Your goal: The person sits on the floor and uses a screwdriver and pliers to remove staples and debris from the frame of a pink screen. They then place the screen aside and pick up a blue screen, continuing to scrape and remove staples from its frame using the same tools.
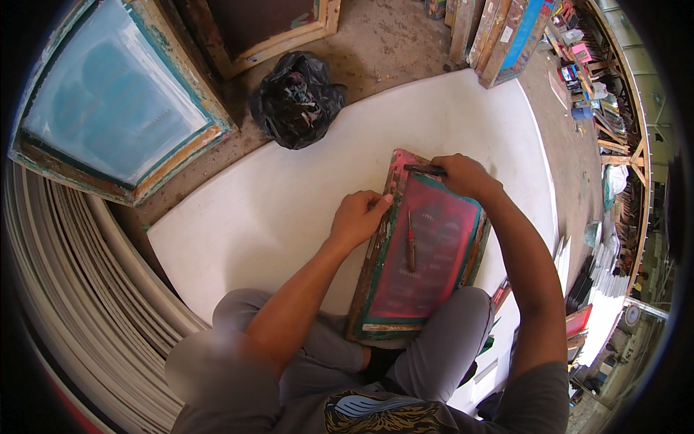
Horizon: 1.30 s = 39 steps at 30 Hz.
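We observe a bare, brown floor (383, 54), stained and scattered with small debris. A smooth white panel (210, 217) covers the central work area. Along the left side, we find a dense stack of pale boards (79, 246). Behind the panel, we note a large blue-coated frame (108, 94) and a darker wooden frame (242, 58); a crumpled black plastic bag (296, 101) sits in front of them. At the right, we see wooden framework (635, 148) with mixed clutter alongside, a blue container (580, 113) and a round fan (632, 314). Strong light whitens the lower right; soft shadows cross the panel.
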Tool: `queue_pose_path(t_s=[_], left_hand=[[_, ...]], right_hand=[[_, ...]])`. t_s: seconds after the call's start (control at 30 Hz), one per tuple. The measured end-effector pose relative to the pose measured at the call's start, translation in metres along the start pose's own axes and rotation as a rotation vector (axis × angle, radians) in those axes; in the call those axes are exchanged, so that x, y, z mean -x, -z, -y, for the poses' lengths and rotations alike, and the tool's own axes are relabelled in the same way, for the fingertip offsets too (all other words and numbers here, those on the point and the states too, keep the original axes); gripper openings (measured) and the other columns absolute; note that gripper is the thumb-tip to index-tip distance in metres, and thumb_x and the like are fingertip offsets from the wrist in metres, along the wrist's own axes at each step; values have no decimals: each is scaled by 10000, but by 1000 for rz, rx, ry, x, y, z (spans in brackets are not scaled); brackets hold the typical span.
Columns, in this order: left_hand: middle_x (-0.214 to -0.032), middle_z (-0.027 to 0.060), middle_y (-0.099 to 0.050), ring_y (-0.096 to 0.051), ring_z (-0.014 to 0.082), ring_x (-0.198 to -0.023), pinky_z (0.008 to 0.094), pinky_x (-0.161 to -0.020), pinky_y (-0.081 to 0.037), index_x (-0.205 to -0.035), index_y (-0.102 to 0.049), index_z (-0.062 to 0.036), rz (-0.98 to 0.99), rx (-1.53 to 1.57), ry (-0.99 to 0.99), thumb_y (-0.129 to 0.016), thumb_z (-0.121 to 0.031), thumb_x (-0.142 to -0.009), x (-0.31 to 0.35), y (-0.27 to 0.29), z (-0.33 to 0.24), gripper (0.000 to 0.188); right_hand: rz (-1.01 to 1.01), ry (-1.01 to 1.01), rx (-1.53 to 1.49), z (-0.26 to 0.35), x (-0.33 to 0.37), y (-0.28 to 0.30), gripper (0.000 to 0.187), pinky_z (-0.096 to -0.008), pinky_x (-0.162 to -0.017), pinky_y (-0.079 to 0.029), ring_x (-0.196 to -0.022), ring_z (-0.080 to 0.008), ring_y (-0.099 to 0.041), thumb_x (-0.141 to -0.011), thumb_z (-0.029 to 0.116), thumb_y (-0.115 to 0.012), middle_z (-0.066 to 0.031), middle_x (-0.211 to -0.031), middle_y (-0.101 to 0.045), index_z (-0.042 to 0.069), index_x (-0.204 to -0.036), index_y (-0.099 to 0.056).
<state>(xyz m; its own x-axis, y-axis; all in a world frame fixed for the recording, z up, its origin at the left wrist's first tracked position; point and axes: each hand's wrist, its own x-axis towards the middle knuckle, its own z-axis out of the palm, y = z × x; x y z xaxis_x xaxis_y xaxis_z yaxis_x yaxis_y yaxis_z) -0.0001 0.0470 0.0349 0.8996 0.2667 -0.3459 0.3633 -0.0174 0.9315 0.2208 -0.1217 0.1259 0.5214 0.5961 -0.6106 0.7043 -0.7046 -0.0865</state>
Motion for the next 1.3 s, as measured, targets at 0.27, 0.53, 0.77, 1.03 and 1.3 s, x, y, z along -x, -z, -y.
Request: queue_pose_path(t_s=[0.27,0.53,0.77,1.03,1.3], left_hand=[[-882,190,-755,-724,313,-816,405,-767,-546,-990,-777,11,-27,-50,-27,-667,-452,-986,-1,-3,3,477],[-886,182,-760,-726,313,-817,405,-766,-548,-998,-783,7,-37,-52,-27,-682,-433,-977,-1,-2,3,452],[-990,177,-760,-725,271,-904,382,-832,-548,-1091,-764,14,18,-106,18,-667,-431,-999,-1,0,-2,464],[-1004,156,-763,-721,247,-930,373,-845,-546,-1131,-751,11,-4,-5,77,-645,-414,-1019,-5,5,-4,452],[-1245,96,-700,-678,207,-1085,349,-969,-499,-1437,-568,-2,-71,753,50,-486,-386,-1114,-16,58,-35,509]], right_hand=[[-24,-99,-59,25,10,-9,317,-546,-903,-554,-1026,-434,-703,-886,91,-629,-231,-1079,-740,97,-1194,-706],[-208,-188,-67,32,11,-49,316,-561,-913,-551,-1021,-457,-697,-868,88,-630,-254,-1047,-733,70,-1174,-710],[-411,-192,-309,24,9,-99,328,-557,-892,-544,-1022,-463,-683,-831,134,-702,-248,-1048,-728,57,-1150,-697],[-321,-257,-517,41,13,-86,352,-521,-869,-533,-1010,-453,-687,-819,170,-730,-259,-1037,-717,48,-1147,-691],[-243,37,-716,112,-6,-7,302,-405,-712,-498,-736,-257,-658,-910,239,-756,-148,-763,-650,-24,-1039,-680]])
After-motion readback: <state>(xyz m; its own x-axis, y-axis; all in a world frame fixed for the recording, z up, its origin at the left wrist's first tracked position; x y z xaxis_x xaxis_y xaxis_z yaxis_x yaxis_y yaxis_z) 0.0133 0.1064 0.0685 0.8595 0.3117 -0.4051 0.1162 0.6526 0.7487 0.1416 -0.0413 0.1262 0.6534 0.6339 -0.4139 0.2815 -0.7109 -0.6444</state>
